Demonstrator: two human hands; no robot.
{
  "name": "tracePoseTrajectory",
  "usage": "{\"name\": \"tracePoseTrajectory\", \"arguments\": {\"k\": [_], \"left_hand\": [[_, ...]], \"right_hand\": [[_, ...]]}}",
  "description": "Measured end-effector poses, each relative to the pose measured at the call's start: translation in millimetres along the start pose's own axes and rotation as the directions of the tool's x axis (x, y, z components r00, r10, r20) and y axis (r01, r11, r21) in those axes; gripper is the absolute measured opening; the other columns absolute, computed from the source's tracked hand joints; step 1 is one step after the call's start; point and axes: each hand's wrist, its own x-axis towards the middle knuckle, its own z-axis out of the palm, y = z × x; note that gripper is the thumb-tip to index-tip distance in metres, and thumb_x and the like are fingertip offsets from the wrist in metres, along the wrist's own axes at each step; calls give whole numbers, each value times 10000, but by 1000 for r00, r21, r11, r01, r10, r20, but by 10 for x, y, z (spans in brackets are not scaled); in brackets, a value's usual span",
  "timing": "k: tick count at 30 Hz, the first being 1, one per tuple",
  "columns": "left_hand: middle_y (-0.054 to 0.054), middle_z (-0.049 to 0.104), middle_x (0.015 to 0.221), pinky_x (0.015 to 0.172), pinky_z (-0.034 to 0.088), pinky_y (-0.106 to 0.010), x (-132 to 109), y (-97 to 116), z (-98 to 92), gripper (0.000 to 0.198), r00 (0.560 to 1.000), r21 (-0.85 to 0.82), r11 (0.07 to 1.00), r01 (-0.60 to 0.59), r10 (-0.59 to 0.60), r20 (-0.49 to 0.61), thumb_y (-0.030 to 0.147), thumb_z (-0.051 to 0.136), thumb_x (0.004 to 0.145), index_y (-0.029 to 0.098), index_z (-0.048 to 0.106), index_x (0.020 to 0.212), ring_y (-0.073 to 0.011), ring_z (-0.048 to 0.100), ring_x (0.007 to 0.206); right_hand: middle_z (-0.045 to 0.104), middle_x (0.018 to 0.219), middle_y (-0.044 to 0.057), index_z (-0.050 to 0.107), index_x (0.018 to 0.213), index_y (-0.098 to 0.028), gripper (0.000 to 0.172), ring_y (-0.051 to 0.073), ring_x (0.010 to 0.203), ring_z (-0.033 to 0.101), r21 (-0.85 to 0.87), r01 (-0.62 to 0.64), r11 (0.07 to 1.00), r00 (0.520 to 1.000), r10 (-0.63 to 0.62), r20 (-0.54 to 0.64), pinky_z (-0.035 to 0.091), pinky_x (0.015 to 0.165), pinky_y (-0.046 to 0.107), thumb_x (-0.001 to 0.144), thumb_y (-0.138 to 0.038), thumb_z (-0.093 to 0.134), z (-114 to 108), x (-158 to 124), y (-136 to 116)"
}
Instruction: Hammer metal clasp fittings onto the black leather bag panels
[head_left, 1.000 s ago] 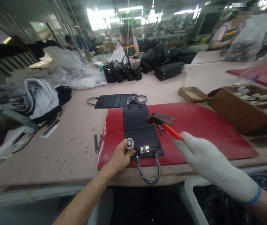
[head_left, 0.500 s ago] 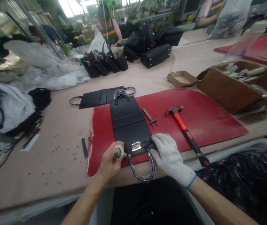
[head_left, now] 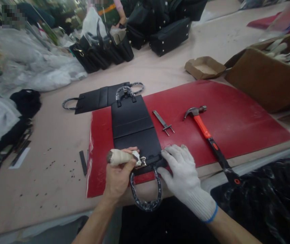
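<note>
Low in the frame, the left hand [head_left: 118,178] is closed on a tool [head_left: 120,157] lying sideways, tip at the clasp [head_left: 142,160] just right; the right hand [head_left: 181,169] rests open on the bag [head_left: 134,132].

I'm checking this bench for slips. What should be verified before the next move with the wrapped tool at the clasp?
1. Left hand grips the wrapped tool: ok.
2. Tool tip seated on the metal clasp: cannot tell, the contact is hidden.
3. Gloved right hand pressed flat at the black panel corner: ok.
4. Right hand apart from the clasp: ok.
5. Panel lies flat on the red mat: ok.
6. Hammer fully on the table: not ok, handle end overhangs the edge.
</note>
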Motion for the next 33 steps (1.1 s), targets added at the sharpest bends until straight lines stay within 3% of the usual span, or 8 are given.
{"name": "tracePoseTrajectory", "arguments": {"k": [5, 12, 18, 22, 27, 29, 31, 33], "left_hand": [[-116, 747, 1188, 889, 628, -340, 67, -43, 231, 237, 997, 37, 998, 49, -51, 59, 277, 816, 823, 181, 697, 1004, -254, 728, 1094], [-99, 767, 1171, 967, 603, -354, 82, 4, 244, 214, 995, 71, 998, -4, -3, 100, 149, 808, 789, 184, 705, 973, -253, 730, 1115], [-94, 784, 1124, 909, 623, -322, 106, 19, 325, 209, 995, 97, 995, -17, 8, 97, 124, 814, 761, 175, 724, 942, -242, 756, 1047], [-90, 780, 1141, 951, 614, -327, 96, -15, 298, 229, 994, 86, 996, -38, 29, 105, 120, 822, 773, 179, 718, 969, -234, 749, 1076], [-84, 765, 1183, 1025, 586, -354, 64, -66, 244, 257, 990, 81, 994, -71, 60, 125, 150, 848, 787, 186, 704, 996, -231, 728, 1128], [-84, 760, 1192, 1031, 582, -365, 60, -71, 233, 253, 989, 86, 993, -79, 67, 132, 159, 840, 804, 187, 698, 1011, -232, 724, 1136], [-89, 756, 1199, 1038, 577, -380, 57, -64, 231, 247, 988, 94, 992, -78, 64, 138, 165, 833, 813, 185, 693, 1016, -238, 722, 1140], [-98, 756, 1195, 1044, 572, -401, 51, -50, 235, 238, 990, 109, 992, -67, 52, 134, 165, 829, 810, 180, 691, 1003, -248, 722, 1135]], "right_hand": [[669, 1257, 142, 661, 1227, -143, 380, 370, 1231, 554, 4, -4, 1000, 1000, 4, -3, 340, 1167, 630, 872, -271, 705, 21, 6, -7], [665, 1268, 139, 651, 1240, -133, 390, 374, 1236, 556, -1, -12, 1000, 1000, 12, 24, 332, 1168, 637, 879, -277, 683, 12, 11, -3], [668, 1275, 144, 645, 1245, -131, 380, 378, 1253, 551, 7, -19, 1000, 1000, 19, 23, 341, 1163, 644, 900, -289, 663, 15, 1, -11], [672, 1271, 144, 644, 1240, -130, 378, 383, 1242, 565, 26, -31, 999, 999, 31, 13, 350, 1151, 662, 894, -280, 669, 19, 40, 3], [712, 1148, 108, 672, 1139, -161, 228, 322, 1137, 634, 132, -45, 990, 999, 48, -20, 426, 1117, 611, 919, -209, 640, -108, -24, -88], [728, 1107, 83, 686, 1110, -189, 182, 269, 1065, 671, 201, -97, 975, 995, 100, -4, 519, 1032, 510, 945, -183, 608, -188, -161, -211], [748, 1061, 55, 703, 1088, -224, 178, 229, 974, 706, 289, -240, 927, 971, 231, 67, 583, 899, 408, 959, -196, 583, -242, -330, -359], [762, 1003, 38, 719, 1067, -248, 189, 221, 898, 729, 398, -467, 790, 884, 414, 214, 602, 802, 364, 952, -243, 569, -250, -465, -486]]}}
